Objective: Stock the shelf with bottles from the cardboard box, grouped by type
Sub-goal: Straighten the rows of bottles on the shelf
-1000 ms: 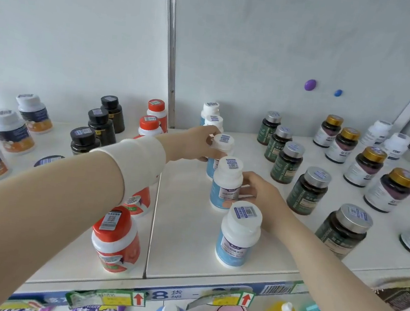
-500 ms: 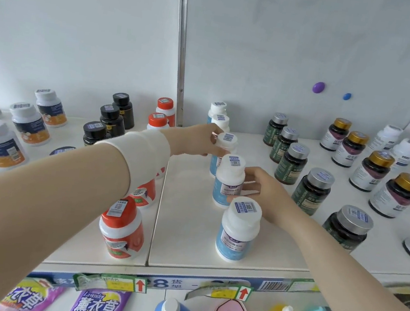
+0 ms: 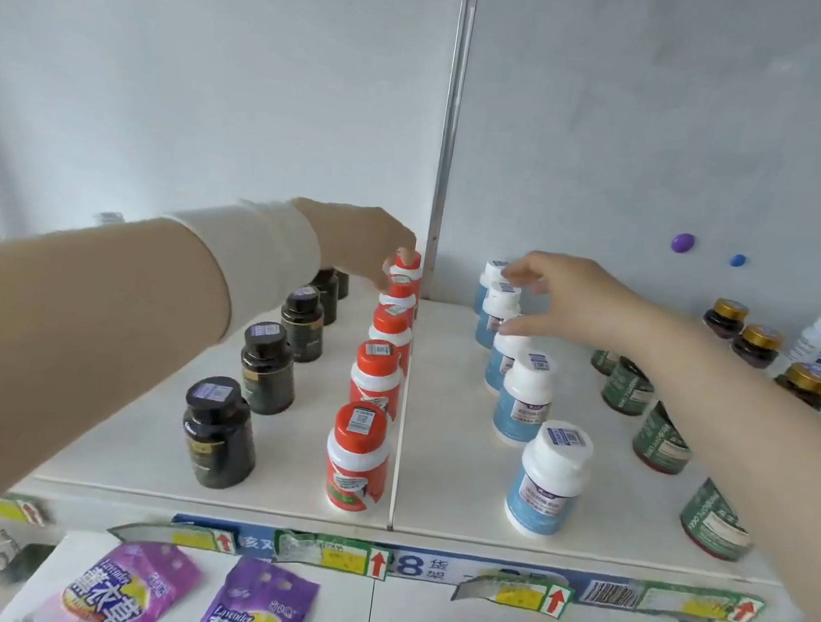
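Our left fingertips curl onto the cap of the rearmost red bottle, mid-frame beside the shelf seam; the left hand pinches it. Our right hand hangs spread and holds nothing, thumb and fingers apart over the rear blue-label bottles, right of the seam. Black bottles line up left of the red row; green bottles sit partly behind our right forearm. Lavender bags lie lower left, under the shelf

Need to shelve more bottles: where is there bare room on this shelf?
Bare strip: between the orange-capped bottles and white-capped bottles, right of the shelf seam. Another lane: between the white-capped bottles and green bottles. Crowded: black bottles beside the orange-capped row, and gold-capped bottles far right.
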`<state>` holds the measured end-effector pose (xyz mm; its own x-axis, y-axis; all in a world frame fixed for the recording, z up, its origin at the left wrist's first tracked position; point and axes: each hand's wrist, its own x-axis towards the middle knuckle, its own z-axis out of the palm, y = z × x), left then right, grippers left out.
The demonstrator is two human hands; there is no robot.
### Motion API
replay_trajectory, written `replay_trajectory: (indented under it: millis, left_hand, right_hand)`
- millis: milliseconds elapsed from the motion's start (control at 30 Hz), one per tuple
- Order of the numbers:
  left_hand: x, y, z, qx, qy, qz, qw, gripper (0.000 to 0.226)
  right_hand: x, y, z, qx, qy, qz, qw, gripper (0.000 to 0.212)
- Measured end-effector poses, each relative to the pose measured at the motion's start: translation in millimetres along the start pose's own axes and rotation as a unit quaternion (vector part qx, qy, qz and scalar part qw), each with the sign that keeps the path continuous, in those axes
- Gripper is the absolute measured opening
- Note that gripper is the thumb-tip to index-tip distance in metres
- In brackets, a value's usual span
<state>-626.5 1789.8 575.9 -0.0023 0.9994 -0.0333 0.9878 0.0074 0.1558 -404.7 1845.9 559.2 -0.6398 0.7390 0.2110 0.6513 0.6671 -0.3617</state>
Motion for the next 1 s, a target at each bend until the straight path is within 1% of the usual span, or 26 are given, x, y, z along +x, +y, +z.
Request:
replay_trajectory:
  millis: [100, 233, 333, 400, 500, 767, 900, 1000]
  left_hand:
    - [-2.4, -23.0, 2.0, 0.016, -0.014, 0.025, 0.999, 0.045]
    - [2.6, -45.3, 17.5, -0.002, -0.015, 0.071, 0.997, 0.048]
    - [12.6, -53.2, 34.3, -0.051, -0.012, 0.070, 0.996, 0.055]
    - [17.7, -55.0, 43.9, -0.098, -0.018, 0.070, 0.993, 0.057]
    - [25.2, -58.0, 55.5, -0.154, -0.029, 0.077, 0.985, 0.057]
    - [45.9, -52.6, 75.2, -0.173, -0.053, 0.079, 0.980, 0.057]
    - [51.2, -54.5, 77.7, -0.179, -0.058, 0.072, 0.980, 0.054]
    - [51.7, -57.9, 77.6, -0.172, -0.056, 0.070, 0.981, 0.052]
  right_hand:
    - [7.6, -29.0, 20.1, -0.032, -0.039, -0.009, 0.999, 0.064]
    - [9.2, -50.5, 53.8, 0.044, -0.053, 0.022, 0.997, 0.060]
    - [5.1, -54.5, 79.6, 0.126, -0.043, 0.053, 0.990, 0.049]
    - [1.5, -52.3, 95.5, 0.180, -0.034, 0.077, 0.980, 0.049]
    - [-2.9, -49.3, 114.8, 0.214, -0.032, 0.087, 0.973, 0.048]
    - [-2.3, -44.3, 138.1, 0.281, -0.029, 0.111, 0.953, 0.054]
    - [-0.8, -41.6, 143.1, 0.292, -0.028, 0.110, 0.950, 0.048]
    - [0.3, -39.4, 144.2, 0.302, -0.024, 0.104, 0.947, 0.047]
